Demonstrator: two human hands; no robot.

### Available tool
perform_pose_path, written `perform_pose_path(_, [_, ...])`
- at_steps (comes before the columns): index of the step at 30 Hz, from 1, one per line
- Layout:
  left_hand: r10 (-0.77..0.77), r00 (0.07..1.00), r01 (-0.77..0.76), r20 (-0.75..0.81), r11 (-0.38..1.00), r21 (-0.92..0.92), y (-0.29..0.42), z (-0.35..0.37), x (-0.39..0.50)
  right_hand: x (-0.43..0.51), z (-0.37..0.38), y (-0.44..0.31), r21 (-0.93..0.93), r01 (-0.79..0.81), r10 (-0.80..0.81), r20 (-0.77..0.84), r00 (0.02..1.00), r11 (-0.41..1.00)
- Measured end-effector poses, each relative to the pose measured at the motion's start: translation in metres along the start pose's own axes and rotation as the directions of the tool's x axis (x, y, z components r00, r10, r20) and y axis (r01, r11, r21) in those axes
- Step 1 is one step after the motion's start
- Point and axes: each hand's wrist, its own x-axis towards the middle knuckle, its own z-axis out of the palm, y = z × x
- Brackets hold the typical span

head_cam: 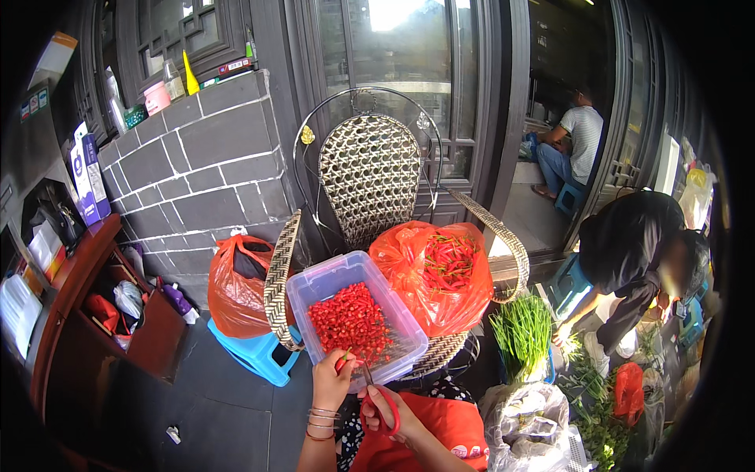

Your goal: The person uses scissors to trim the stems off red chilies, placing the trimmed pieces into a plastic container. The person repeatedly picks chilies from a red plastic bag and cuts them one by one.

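Above the near edge of a clear plastic bin (413, 345), my left hand (331, 377) pinches a red chili pepper (341, 361) with a green stem. My right hand (383, 413) grips a pair of scissors (394, 411) with red handles, its blades pointing at the pepper. Whether the blades touch the pepper I cannot tell. Inside the bin lies a heap of cut red chili pieces (351, 315). A red plastic bag (398, 295) full of whole chilies (451, 259) sits beside the bin, both resting on a woven wicker armchair (371, 171).
Left of the chair, another red bag (242, 295) stands on a blue plastic stool (253, 354). Green chives (522, 330) and a translucent plastic bag (525, 419) are at right. One person (634, 253) bends over greens there; another person (578, 141) sits inside the doorway. An open wooden drawer (138, 336) juts out left.
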Motion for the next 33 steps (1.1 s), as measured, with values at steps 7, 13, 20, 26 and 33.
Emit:
perform_pose_path(7, [0.075,0.994,-0.090,0.078,0.975,0.204,0.010,0.002,-0.001,0.003,0.000,0.002,0.067,-0.028,0.032,-0.054,0.998,0.997])
perform_pose_path(13, [-0.065,0.998,0.065,-0.024,0.998,0.001,-0.006,0.003,0.013,-0.002,-0.005,0.001,0.083,0.050,-0.041,-0.101,0.994,0.995])
perform_pose_path(20, [-0.126,0.975,0.040,-0.184,0.910,-0.413,-0.019,-0.009,0.026,-0.004,0.000,-0.001,0.077,0.071,-0.069,-0.033,0.997,0.994])
perform_pose_path(26, [-0.185,0.942,-0.018,-0.279,0.803,-0.595,-0.010,-0.011,0.014,-0.003,0.007,0.007,0.016,-0.012,0.011,0.053,0.999,1.000])
perform_pose_path(33, [-0.138,0.987,0.087,-0.083,0.892,-0.444,0.003,-0.002,-0.010,0.007,0.011,0.002,0.094,0.025,-0.022,-0.030,0.999,0.995])
